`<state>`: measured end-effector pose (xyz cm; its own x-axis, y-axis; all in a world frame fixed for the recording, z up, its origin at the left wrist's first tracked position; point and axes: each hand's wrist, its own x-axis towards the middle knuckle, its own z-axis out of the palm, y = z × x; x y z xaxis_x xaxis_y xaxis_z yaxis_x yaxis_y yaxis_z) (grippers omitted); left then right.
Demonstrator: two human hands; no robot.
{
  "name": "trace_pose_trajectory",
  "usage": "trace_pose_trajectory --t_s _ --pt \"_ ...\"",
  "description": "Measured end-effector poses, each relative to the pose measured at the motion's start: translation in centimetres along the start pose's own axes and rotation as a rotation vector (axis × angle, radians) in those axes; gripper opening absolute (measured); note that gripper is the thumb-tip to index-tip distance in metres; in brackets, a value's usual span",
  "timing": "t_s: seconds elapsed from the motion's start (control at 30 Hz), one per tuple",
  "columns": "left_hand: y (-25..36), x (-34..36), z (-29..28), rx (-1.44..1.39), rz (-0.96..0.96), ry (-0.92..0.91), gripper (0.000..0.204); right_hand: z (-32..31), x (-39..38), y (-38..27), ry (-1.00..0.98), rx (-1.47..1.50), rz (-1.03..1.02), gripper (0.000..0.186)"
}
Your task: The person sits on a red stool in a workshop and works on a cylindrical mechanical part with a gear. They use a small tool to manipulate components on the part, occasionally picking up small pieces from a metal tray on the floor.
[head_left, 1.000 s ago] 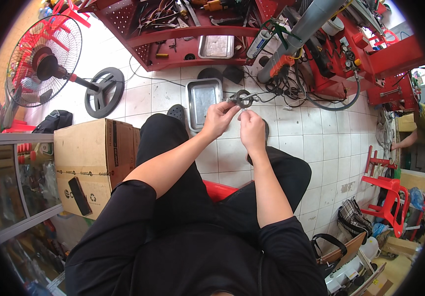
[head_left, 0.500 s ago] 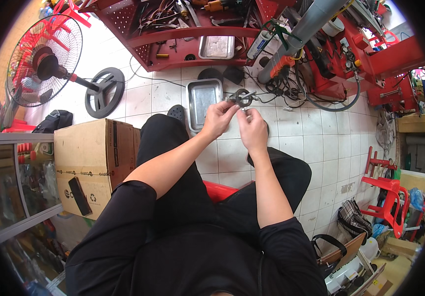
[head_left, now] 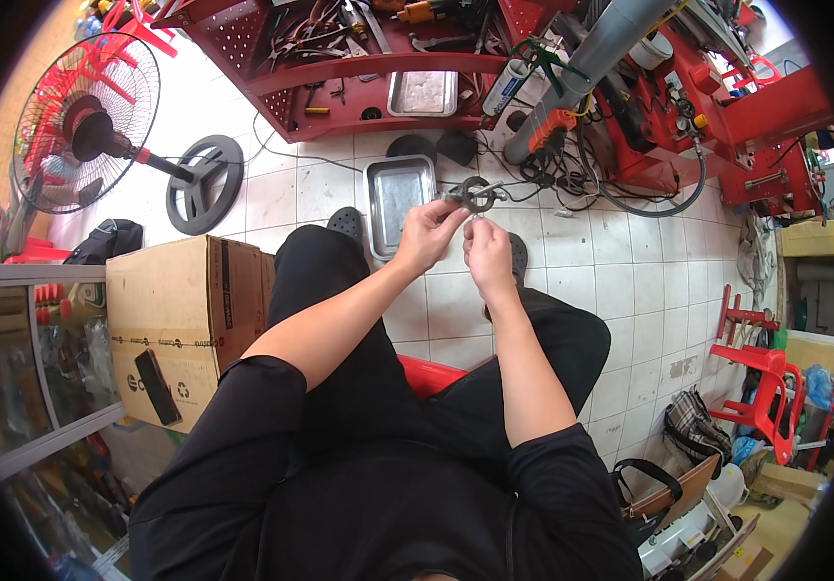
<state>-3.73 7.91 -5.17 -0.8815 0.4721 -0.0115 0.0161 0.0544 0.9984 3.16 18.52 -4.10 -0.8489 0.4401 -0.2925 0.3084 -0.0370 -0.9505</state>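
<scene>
Holding a dark metal part (head_left: 466, 195) in the left hand (head_left: 425, 235), out at about twelve o'clock from the lap and raised over the pale tiled floor (head_left: 620, 281). Gripping it by the near left side, thumb and fingers drawn together with hardly any gap. Leaving the round ring of the part free beyond the fingertips, between one and two o'clock from the left hand. Running along its long axis roughly from nine to three o'clock, short arm poking out toward three; too small in view for a finer reading.

Bringing the right hand (head_left: 489, 254) up from about five o'clock, fingers curled inward, tips just below the ring's six o'clock rim. Pointing nearly straight at the ring, at about twelve o'clock from the right fingertips, so across the long axis rather than along it. Cannot tell about contact with the rim, about how tightly closed, or about anything small pinched there. Nearer to the part with the left hand, in plain contact with it; close behind with the right.

Facing a red tool cart (head_left: 369, 68) at eleven o'clock from the part, a shallow metal tray (head_left: 400, 208) on the floor at nine, tangled dark cables (head_left: 562, 179) at three, and a cardboard box (head_left: 160, 300) farther off near eight.
</scene>
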Motion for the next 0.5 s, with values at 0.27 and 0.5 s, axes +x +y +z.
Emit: trace_pose_trajectory --t_s 0.27,0.5 --pt "-0.3 0.0 0.0 -0.125 0.003 -0.001 0.019 -0.8 -0.1 -1.3 -0.224 0.538 0.286 0.029" --pt "0.1 -0.1 -0.3 -0.171 0.012 0.000 0.018 0.5 -2.2 -4.4 0.181 -0.534 -0.188 0.034"
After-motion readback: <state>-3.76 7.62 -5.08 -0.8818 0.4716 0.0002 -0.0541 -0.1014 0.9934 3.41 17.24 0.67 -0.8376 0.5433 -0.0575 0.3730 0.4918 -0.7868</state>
